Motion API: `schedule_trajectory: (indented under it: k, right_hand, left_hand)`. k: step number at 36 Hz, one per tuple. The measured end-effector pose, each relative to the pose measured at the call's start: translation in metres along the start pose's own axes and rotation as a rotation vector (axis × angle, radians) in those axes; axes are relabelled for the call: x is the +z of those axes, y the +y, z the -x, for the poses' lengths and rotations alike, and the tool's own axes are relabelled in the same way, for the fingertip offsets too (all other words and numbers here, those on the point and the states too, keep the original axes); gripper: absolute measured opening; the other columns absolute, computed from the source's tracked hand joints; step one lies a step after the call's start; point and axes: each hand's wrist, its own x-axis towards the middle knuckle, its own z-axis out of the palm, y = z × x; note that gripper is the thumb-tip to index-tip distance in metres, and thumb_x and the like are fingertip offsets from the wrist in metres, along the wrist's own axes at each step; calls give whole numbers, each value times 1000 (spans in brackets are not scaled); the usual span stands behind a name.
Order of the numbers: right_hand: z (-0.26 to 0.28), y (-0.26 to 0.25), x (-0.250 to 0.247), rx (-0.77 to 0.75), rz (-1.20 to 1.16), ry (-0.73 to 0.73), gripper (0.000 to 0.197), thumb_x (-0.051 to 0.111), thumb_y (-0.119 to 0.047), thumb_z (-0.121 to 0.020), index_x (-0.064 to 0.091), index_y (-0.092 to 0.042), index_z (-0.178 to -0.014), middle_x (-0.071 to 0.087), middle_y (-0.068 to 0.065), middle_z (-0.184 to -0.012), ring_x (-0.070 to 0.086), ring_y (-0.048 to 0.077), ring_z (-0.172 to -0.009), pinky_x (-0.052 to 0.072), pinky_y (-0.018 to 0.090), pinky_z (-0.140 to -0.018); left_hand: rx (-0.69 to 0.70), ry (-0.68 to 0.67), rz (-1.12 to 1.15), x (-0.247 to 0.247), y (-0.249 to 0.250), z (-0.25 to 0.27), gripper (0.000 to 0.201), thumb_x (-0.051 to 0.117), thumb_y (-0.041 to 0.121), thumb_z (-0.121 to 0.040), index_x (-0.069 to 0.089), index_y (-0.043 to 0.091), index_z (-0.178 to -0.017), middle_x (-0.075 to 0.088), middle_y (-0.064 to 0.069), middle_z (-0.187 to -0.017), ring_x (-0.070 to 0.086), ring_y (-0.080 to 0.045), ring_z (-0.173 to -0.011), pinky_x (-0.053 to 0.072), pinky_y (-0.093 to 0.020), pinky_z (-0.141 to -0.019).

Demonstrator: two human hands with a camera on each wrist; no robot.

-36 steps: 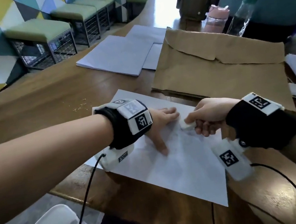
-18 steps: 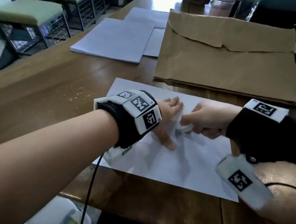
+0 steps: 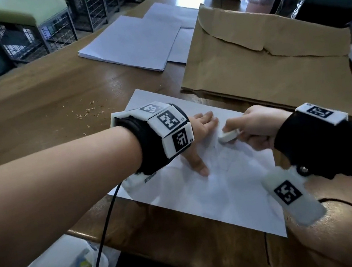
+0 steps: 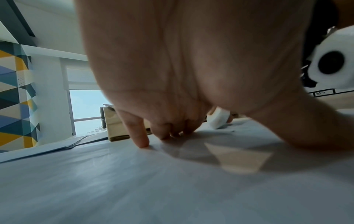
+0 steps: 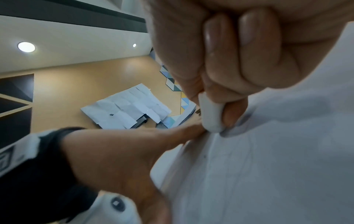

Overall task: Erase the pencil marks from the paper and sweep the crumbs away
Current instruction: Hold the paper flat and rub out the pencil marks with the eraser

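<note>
Since half a second ago the right hand (image 3: 258, 123) has drawn the white eraser (image 3: 228, 136) back toward 3 o'clock, away from the left hand (image 3: 197, 143); before, the eraser sat almost against the left fingertips, and now a strip of bare sheet shows between them. The right hand pinches the eraser between thumb and curled fingers (image 5: 249, 50), its lower end touching the white paper (image 3: 215, 196) near faint pencil lines (image 3: 227, 155). The left hand lies flat with straight fingers (image 4: 141, 136) pressing the paper on the wooden desk (image 3: 39, 108), at 9 o'clock of the eraser. Pale crumbs (image 3: 88, 112) lie scattered on the desk at 10 o'clock of the paper.
</note>
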Motion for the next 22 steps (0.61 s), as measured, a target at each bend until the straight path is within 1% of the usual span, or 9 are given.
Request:
schedule_trajectory:
  k: [3,5,8,10,12,15,17,20,22]
  right_hand:
    - [0,1,2,-14,-2,23,24,56,-17,-86,53,-5,-66,35,-7,-28,16,7,-26,15,8,-33]
    - [6,3,15,-33,59,-45,27,57,-19,-86,53,-8,-62,38,-7,-28,18,7,-26,16,9,-32]
    - [11,4,22,-13,84,-142,25,57,-20,-88,55,-6,-67,39,-6,-27,19,6,-24,16,9,-31]
    - [6,4,11,-5,16,-88,22,56,-20,-88,52,-6,-71,36,-7,-27,16,5,-23,14,7,-32]
    - [1,2,0,-3,-51,7,16,56,-17,-86,54,-5,-77,36,-8,-29,15,5,-24,13,8,-32]
    - [2,6,1,-34,-29,58,21,57,-18,-84,54,-6,-67,37,-8,-29,18,6,-24,15,9,-32]
    - [7,12,14,-47,66,12,27,58,-18,-84,55,-7,-60,39,-7,-28,22,7,-24,18,10,-31]
    - [17,13,24,-15,152,-133,25,60,-19,-83,60,-7,-62,41,-7,-31,24,7,-26,19,12,-31]
    - [11,11,15,-26,112,-110,27,61,-19,-83,57,-7,-59,38,-6,-31,21,7,-26,16,11,-33]
  left_hand:
    - [-1,5,11,1,0,-1,123,70,54,-72,-16,13,-150,-17,-3,-158,-8,-18,-147,2,-34,-117]
    - [4,13,5,2,0,-1,123,70,54,-73,-16,11,-149,-17,-6,-158,-9,-20,-147,2,-33,-117]
    - [9,15,-4,2,0,-1,123,68,55,-73,-17,10,-149,-18,-6,-158,-10,-19,-147,1,-32,-117]
    - [15,4,6,1,0,-1,122,70,54,-73,-16,12,-149,-18,-5,-158,-10,-19,-147,1,-33,-117]
    - [22,-11,20,1,-2,-1,122,71,53,-72,-16,18,-150,-18,-3,-158,-11,-19,-147,2,-37,-118]
    - [35,-23,25,0,-4,-2,122,72,53,-71,-17,23,-149,-20,-2,-158,-12,-20,-147,2,-41,-118]
    - [38,-22,19,1,-4,-4,122,71,55,-70,-17,23,-149,-21,-3,-157,-13,-20,-147,1,-42,-118]
    - [35,-24,5,2,-5,-4,126,71,59,-68,-19,23,-148,-23,-3,-157,-14,-21,-146,1,-43,-118]
    - [34,-39,-11,3,-4,-4,128,72,59,-66,-20,22,-148,-24,-4,-156,-15,-22,-146,1,-44,-118]
